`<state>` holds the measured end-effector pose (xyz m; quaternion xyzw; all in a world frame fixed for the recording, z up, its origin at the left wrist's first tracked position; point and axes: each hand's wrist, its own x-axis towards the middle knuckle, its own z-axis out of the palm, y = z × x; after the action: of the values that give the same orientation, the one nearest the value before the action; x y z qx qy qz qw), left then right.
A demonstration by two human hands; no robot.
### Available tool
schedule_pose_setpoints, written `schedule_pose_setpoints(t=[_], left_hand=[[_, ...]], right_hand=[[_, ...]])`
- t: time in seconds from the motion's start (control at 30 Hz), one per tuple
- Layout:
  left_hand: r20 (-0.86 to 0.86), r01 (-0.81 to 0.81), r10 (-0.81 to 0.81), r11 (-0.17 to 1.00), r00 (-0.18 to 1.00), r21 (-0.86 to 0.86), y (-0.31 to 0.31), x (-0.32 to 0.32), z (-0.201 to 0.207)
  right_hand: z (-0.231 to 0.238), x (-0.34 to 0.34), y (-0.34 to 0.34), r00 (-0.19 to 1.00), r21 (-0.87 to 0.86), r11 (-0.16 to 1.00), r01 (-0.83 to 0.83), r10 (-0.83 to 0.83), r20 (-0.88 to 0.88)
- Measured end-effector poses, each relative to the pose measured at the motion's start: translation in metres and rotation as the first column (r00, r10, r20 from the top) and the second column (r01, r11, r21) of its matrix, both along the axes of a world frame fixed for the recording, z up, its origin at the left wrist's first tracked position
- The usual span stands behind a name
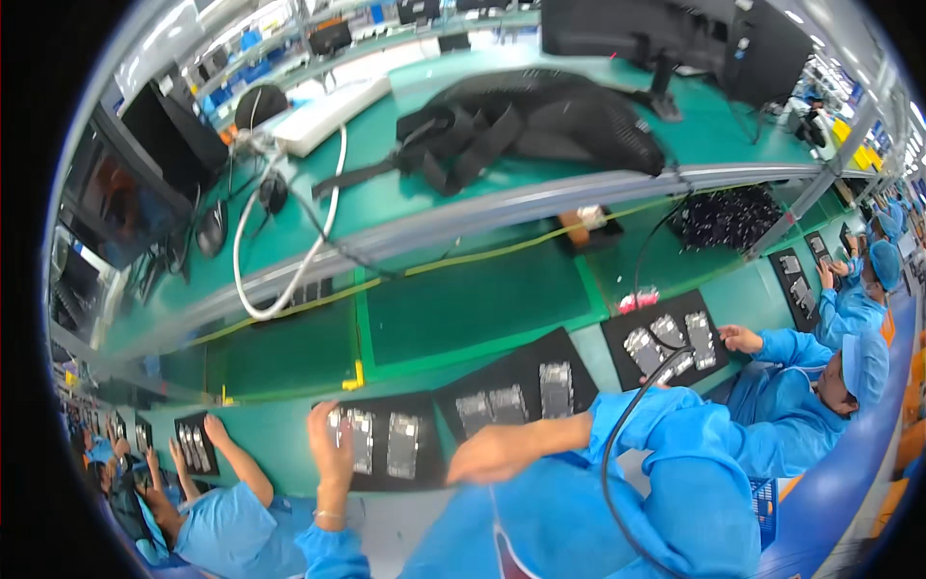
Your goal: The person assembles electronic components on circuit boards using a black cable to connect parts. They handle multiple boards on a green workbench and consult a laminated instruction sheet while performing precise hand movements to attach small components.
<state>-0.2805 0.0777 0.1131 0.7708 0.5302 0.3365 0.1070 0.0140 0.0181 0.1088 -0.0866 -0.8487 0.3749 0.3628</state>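
My left hand (333,449) lies at the left edge of a black mat (434,446), over the leftmost of its phone-sized metal and black assemblies, which it partly covers. Its fingers look stretched out, with no held thing showing. Next to it on that mat are another assembly (362,442) and, farther right, a third one (402,446). My right hand (497,454) is low between this mat and a second black mat (530,362), its fingers smeared by motion. On the second mat sit three similar assemblies, including a dark one (557,390) at its right.
A black cable (610,473) runs down across my right sleeve. Co-workers in blue sit on both sides, one beside a black mat (617,338) with assemblies. Beyond the green bench, a raised shelf edge (463,227) carries a black bag (540,125) and a white power strip (333,116).
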Motion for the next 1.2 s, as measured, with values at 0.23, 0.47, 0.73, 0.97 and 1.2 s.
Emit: schedule_pose_setpoints(t=[0.23, 0.47, 0.73, 0.97, 1.2], left_hand=[[0.141, 0.208, -0.172, 0.930, 0.975, -0.304, -0.063, 0.044, -0.105], [0.337, 0.113, 0.296, 0.579, 0.894, -0.808, -0.124, 0.089, -0.203], [0.243, 0.069, 0.627, 0.289, 0.740, -0.955, -0.110, 0.100, -0.209], [0.230, 0.101, 0.517, 0.267, 0.825, -0.959, -0.096, 0.102, -0.209], [0.235, 0.185, 0.263, 0.199, 0.936, -0.962, -0.089, 0.189, -0.204]], right_hand=[[-0.123, 0.039, -0.064, 0.807, -0.255, 0.863, 0.435, -0.249, 0.536], [-0.160, 0.133, -0.076, -0.116, 0.284, 0.027, 0.959, -0.872, 0.475], [-0.226, 0.174, -0.095, -0.111, -0.145, -0.304, 0.942, -0.686, 0.719], [-0.230, 0.189, -0.119, -0.056, -0.202, -0.366, 0.909, -0.586, 0.808], [-0.212, 0.265, -0.164, -0.160, -0.119, -0.467, 0.876, -0.516, 0.842]])
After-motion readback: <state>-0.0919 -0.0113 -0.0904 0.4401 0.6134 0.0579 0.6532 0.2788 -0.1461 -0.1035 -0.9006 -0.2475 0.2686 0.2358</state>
